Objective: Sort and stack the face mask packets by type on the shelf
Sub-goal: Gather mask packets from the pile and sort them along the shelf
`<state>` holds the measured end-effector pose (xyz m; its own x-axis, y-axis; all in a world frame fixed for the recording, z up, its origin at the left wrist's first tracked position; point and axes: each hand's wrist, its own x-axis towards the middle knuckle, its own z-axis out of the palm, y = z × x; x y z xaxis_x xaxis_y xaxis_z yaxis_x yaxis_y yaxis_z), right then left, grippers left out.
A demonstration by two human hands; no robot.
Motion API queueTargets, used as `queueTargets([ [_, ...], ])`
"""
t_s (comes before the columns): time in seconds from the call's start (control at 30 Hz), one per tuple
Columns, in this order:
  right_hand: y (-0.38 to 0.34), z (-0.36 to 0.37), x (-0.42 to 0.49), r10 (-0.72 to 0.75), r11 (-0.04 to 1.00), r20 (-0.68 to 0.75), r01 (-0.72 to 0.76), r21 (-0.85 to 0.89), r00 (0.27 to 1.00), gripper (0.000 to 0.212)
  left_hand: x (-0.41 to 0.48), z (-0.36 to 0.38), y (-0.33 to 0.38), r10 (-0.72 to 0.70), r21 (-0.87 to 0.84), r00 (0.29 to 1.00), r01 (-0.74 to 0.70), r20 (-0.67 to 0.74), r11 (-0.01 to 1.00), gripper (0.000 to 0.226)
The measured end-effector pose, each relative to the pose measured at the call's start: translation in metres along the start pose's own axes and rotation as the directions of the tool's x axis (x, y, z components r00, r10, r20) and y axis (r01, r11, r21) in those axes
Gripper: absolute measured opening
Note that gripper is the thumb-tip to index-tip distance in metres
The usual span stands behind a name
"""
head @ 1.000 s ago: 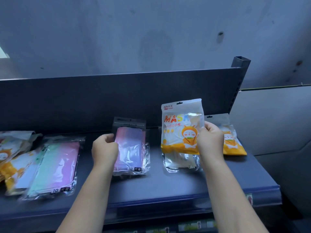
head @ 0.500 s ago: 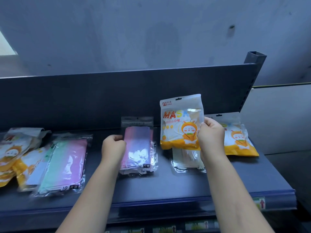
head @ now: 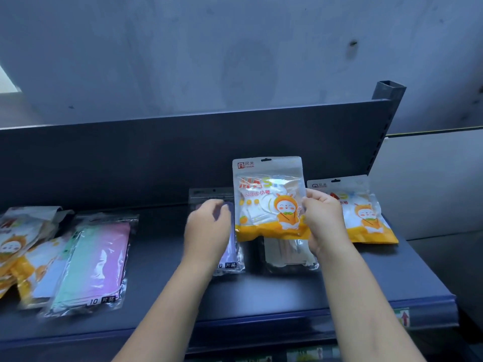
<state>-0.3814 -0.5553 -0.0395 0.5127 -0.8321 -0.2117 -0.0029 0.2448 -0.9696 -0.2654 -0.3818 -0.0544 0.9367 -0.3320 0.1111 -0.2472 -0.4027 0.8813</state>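
Right hand (head: 322,223) pinches cartoon packet (head: 266,202) upright above shelf (head: 162,259), likely checking type; matching packet (head: 366,212) lies right; left hand (head: 206,231) curls on clear packet (head: 230,257), grip uncertain.

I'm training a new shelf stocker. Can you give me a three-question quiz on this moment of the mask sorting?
1. True or false: the right hand holds an orange cartoon packet upright above the shelf.
2. Which packet is the left hand on? A) a clear pastel packet B) an orange packet C) none
3. Fill in: a matching orange packet lies to the ____ of the held one.

Key: 1 true; 2 A; 3 right
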Motion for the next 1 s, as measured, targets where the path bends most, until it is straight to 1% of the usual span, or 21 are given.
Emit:
queueTargets([
  [0.03,0.0,-0.004,0.002,0.027,0.999,0.012,-0.027,0.035,1.0,0.032,-0.006,0.008,0.011,-0.039,-0.159,0.998,0.046,0.048,0.986,0.017],
  [0.07,-0.001,-0.008,0.003,0.05,0.997,0.017,-0.051,0.061,0.999,0.029,-0.011,0.016,0.019,-0.073,-0.298,0.993,0.097,0.09,0.949,0.014],
  [0.1,-0.001,-0.014,0.004,0.052,0.996,0.011,-0.053,0.073,0.999,0.029,-0.014,0.024,0.027,-0.092,-0.401,0.988,0.133,0.12,0.906,0.012],
  [0.17,-0.001,-0.029,0.006,-0.01,0.999,-0.054,0.013,0.051,0.998,0.03,-0.018,0.04,0.036,-0.099,-0.485,0.985,0.157,0.145,0.86,0.011],
  [0.2,-0.001,-0.038,0.008,-0.073,0.997,-0.1,0.074,0.005,0.992,0.03,-0.021,0.049,0.042,-0.088,-0.5,0.984,0.156,0.157,0.852,0.013],
  [0.27,-0.003,-0.06,0.012,-0.226,0.969,-0.187,0.2,-0.148,0.956,0.025,-0.026,0.068,0.052,-0.043,-0.491,0.982,0.13,0.185,0.861,0.015],
  [0.3,-0.007,-0.07,0.011,-0.3,0.937,-0.226,0.241,-0.254,0.927,0.027,-0.029,0.079,0.058,-0.013,-0.466,0.982,0.099,0.186,0.879,0.017],
  [0.37,-0.015,-0.09,0.011,-0.417,0.849,-0.272,0.264,-0.457,0.867,0.027,-0.035,0.103,0.066,0.021,-0.389,0.987,0.042,0.156,0.92,0.02],
  [0.43,-0.017,-0.106,0.017,-0.471,0.775,-0.269,0.249,-0.581,0.84,0.025,-0.041,0.128,0.073,0.058,-0.325,0.987,-0.006,0.15,0.946,0.015],
  [0.47,-0.017,-0.112,0.022,-0.472,0.747,-0.251,0.233,-0.622,0.845,0.026,-0.043,0.139,0.076,0.098,-0.273,0.982,-0.052,0.159,0.961,0.019],
  [0.53,-0.016,-0.123,0.036,-0.453,0.679,-0.167,0.218,-0.701,0.875,0.024,-0.048,0.159,0.085,0.191,-0.13,0.959,-0.167,0.208,0.977,0.03],
  [0.6,-0.014,-0.132,0.048,-0.415,0.568,-0.083,0.187,-0.801,0.906,0.019,-0.052,0.174,0.091,0.223,-0.013,0.937,-0.228,0.268,0.973,0.035],
  [0.63,-0.015,-0.136,0.052,-0.379,0.526,-0.061,0.161,-0.835,0.923,0.021,-0.053,0.18,0.092,0.211,0.03,0.934,-0.229,0.287,0.973,0.035],
  [0.7,-0.012,-0.142,0.059,-0.319,0.484,-0.029,0.137,-0.864,0.947,0.03,-0.053,0.189,0.09,0.2,0.121,0.932,-0.245,0.302,0.962,0.033],
  [0.77,-0.01,-0.146,0.061,-0.282,0.445,0.02,0.149,-0.883,0.959,0.036,-0.052,0.196,0.085,0.204,0.227,0.93,-0.279,0.304,0.933,0.037],
  [0.9,-0.007,-0.15,0.064,-0.299,0.383,0.085,0.201,-0.902,0.951,0.04,-0.053,0.202,0.08,0.221,0.297,0.933,-0.305,0.284,0.905,0.044],
  [1.0,-0.004,-0.151,0.064,-0.352,0.286,0.114,0.222,-0.932,0.929,0.042,-0.052,0.205,0.078,0.234,0.334,0.929,-0.326,0.287,0.884,0.04],
])
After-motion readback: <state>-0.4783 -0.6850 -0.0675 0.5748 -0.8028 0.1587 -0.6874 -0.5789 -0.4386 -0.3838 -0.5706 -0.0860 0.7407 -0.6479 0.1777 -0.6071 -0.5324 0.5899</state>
